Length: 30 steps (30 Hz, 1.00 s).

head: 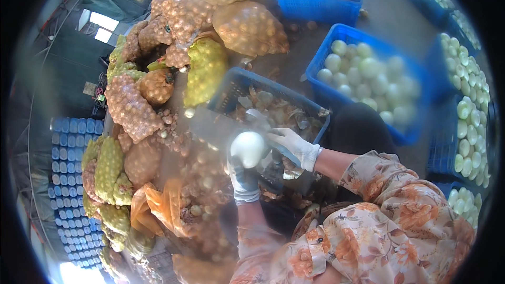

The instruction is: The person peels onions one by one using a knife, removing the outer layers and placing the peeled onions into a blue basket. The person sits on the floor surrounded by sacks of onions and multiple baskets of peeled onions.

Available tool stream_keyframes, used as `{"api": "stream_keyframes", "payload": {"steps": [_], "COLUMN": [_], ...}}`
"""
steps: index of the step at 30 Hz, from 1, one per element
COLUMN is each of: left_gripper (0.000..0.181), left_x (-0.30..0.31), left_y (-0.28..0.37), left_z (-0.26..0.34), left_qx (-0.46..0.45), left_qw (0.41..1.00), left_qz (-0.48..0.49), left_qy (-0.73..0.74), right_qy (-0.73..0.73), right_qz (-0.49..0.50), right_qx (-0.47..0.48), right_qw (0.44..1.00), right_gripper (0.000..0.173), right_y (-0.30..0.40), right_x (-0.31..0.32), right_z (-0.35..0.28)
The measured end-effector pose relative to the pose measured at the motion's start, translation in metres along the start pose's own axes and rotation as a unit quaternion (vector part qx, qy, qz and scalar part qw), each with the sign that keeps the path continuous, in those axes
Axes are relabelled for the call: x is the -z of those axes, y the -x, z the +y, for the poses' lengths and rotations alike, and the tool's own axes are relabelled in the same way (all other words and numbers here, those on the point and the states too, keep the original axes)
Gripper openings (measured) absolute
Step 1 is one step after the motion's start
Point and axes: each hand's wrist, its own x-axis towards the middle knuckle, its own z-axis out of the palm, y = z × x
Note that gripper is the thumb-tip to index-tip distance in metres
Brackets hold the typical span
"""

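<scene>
My left hand (241, 179), in a white and grey glove, holds a peeled white onion (248, 149) from below. At the onion's right side is my right hand (294, 146), also gloved, with its fingers bent towards the onion; blur hides whether they grip anything. Beyond both hands stands a blue plastic crate (276, 83) with onion skins (272, 106) inside. Unpeeled onions (197, 189) lie in a loose heap to the left of my left hand, partly blurred.
Mesh sacks of onions (136, 112) are piled at the left and top. A blue crate of peeled onions (335, 31) stands at the upper right, with several filled crates (444, 142) along the right edge. An orange mesh bag (165, 205) lies at the lower left.
</scene>
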Motion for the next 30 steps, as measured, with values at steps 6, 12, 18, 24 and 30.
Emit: {"api": "stream_keyframes", "payload": {"steps": [6, 12, 18, 24, 30], "left_gripper": [0.077, 0.054, 0.057, 0.055, 0.057], "left_x": [-0.018, -0.006, 0.008, 0.01, 0.018], "left_y": [-0.006, 0.004, 0.005, 0.008, 0.015], "left_z": [0.013, -0.021, -0.068, -0.065, -0.071], "left_qx": [0.078, 0.182, 0.197, 0.202, 0.163], "left_qw": [0.993, 0.983, 0.97, 0.967, 0.967], "left_qz": [-0.017, 0.021, 0.084, 0.032, 0.054], "left_qy": [-0.085, -0.02, -0.114, -0.153, -0.186], "right_qy": [0.222, 0.369, 0.243, 0.448, 0.509], "right_qz": [0.127, 0.126, 0.14, 0.141, 0.101], "right_qx": [0.178, 0.207, -0.005, 0.067, 0.032], "right_qw": [0.95, 0.897, 0.96, 0.881, 0.854], "right_gripper": [0.029, 0.026, 0.021, 0.029, 0.029], "right_y": [-0.014, -0.015, -0.038, -0.034, -0.043], "right_x": [0.016, 0.016, 0.036, 0.033, 0.031], "right_z": [0.011, 0.045, 0.058, 0.064, 0.062]}}
